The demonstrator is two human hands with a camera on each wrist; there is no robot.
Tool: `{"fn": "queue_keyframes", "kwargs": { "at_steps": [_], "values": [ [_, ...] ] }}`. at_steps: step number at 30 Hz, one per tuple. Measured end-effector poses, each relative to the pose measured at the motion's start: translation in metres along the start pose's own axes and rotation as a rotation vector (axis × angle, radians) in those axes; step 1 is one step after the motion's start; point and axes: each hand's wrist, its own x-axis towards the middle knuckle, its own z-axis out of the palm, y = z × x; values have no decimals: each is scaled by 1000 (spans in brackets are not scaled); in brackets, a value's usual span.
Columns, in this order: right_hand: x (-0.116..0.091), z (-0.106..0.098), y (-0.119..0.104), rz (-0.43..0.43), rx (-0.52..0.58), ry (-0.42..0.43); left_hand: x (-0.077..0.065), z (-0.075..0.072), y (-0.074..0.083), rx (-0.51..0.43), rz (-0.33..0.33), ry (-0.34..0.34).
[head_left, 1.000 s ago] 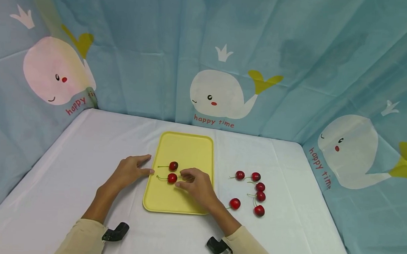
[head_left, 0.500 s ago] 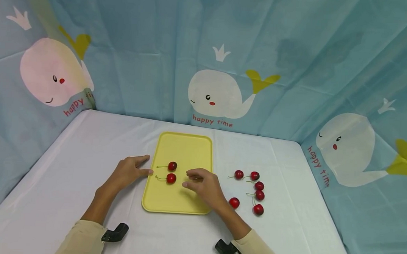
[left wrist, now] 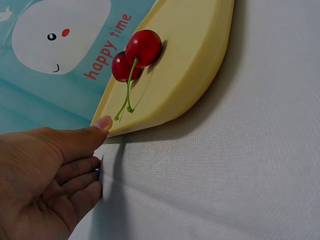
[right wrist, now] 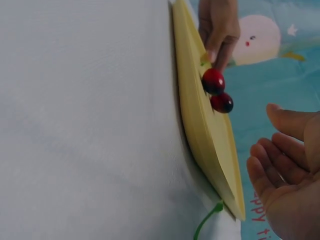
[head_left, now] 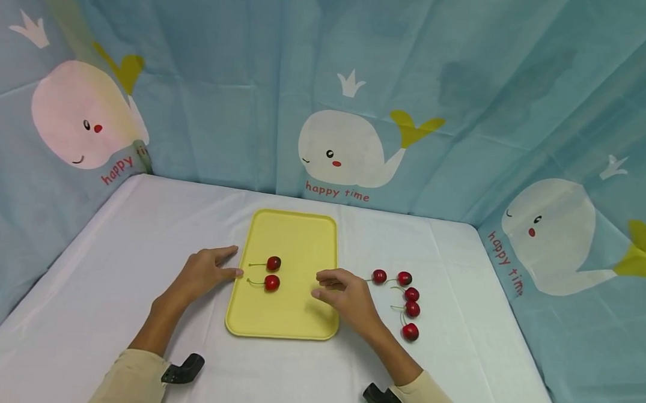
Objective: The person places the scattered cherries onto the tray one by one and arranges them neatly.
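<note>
Two dark red cherries, the farther cherry and the nearer cherry, lie on the yellow tray, stems pointing left. At the tray's left rim rests my left hand; thumb and index finger stretch out apart along it. In the left wrist view the thumb touches the rim and the lower fingers bend loosely. My right hand hovers over the tray's right edge, its fingers loosely bent. The right wrist view shows nothing in its palm.
Several cherries lie on the white tablecloth right of the tray. A green stem shows low in the right wrist view; its fruit is out of view. A blue whale-print curtain stands behind the table.
My right hand has moved right, away from the two cherries, to the tray's right edge. Its forearm now hides the cherry nearest the tray. My left hand has stayed at the rim.
</note>
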Motion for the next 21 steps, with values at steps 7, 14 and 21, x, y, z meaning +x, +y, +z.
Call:
{"fn": "queue_keyframes", "kwargs": {
  "at_steps": [7, 14, 21],
  "values": [
    [-6, -12, 3, -14, 16, -2, -1, 0, 0, -6, -15, -2],
    [-13, -21, 4, -14, 16, 4, -1, 1, -2, -19, -13, -9],
    [-19, -31, 8, -5, 34, 2, 1, 2, -3, -19, 0, 3]
  ]
}}
